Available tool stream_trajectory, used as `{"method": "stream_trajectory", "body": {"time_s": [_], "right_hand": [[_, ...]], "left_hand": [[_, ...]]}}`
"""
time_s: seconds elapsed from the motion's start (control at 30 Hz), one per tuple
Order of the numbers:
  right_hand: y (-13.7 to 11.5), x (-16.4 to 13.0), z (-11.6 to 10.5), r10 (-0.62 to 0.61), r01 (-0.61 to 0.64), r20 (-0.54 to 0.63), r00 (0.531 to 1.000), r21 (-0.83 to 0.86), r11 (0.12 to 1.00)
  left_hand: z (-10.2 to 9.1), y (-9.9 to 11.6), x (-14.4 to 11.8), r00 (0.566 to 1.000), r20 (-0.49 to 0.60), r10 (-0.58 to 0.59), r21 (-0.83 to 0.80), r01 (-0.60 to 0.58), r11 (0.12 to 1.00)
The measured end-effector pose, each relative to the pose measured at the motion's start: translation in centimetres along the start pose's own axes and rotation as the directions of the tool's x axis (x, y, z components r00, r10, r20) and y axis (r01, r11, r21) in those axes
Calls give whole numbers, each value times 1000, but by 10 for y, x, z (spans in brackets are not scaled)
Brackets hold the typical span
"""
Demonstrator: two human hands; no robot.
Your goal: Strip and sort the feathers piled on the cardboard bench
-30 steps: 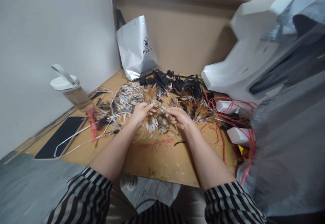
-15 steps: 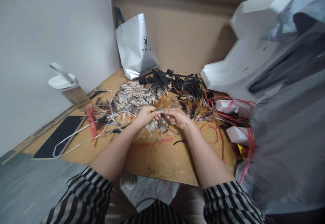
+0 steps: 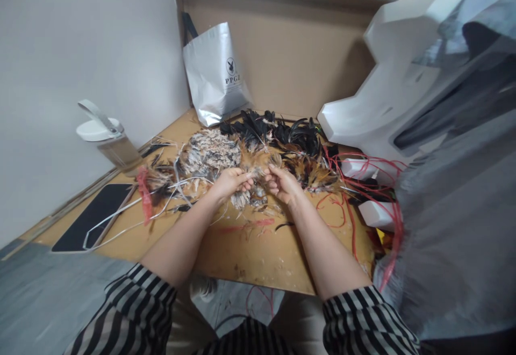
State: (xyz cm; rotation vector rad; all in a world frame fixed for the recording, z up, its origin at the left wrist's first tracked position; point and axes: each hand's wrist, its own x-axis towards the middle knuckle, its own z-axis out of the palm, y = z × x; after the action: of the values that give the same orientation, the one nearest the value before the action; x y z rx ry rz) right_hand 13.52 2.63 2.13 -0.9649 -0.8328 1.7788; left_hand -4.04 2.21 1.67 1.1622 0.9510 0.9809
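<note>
Left hand and right hand pinched one feather tuft between fingertips, above the feather pile on the board

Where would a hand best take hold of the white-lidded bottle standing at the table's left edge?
Probably around the clear body of the bottle, below its wide white lid. It stands roughly upright by the wall, so coming in from its right, the open table side, looks easiest. The raised loop handle on the lid is another option, hooked from above.
</note>
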Motion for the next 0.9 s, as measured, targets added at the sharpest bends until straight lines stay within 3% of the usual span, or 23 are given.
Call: {"method": "stream_trajectory", "body": {"time_s": [0.13,0.23,0.43,0.77,0.9], "right_hand": [[4,1,3,-104,107,48,993,-63,992],[10,0,9,-178,190,88,980,-142,972],[16,-1,19,-307,294,-13,952,-252,922],[19,1,20,-296,274,-42,954,-269,923],[20,1,19,-305,283,-39,952,-278,918]], "left_hand": [[-3,-3,2,999,31,-42,-162,46,986],[-2,-5,2,996,77,-45,-194,60,979],[3,-2,-2,994,95,-47,-151,61,987],[6,-2,-2,999,41,-23,-32,25,999],[4,-5,-1,998,51,-29,-63,32,997]]}}
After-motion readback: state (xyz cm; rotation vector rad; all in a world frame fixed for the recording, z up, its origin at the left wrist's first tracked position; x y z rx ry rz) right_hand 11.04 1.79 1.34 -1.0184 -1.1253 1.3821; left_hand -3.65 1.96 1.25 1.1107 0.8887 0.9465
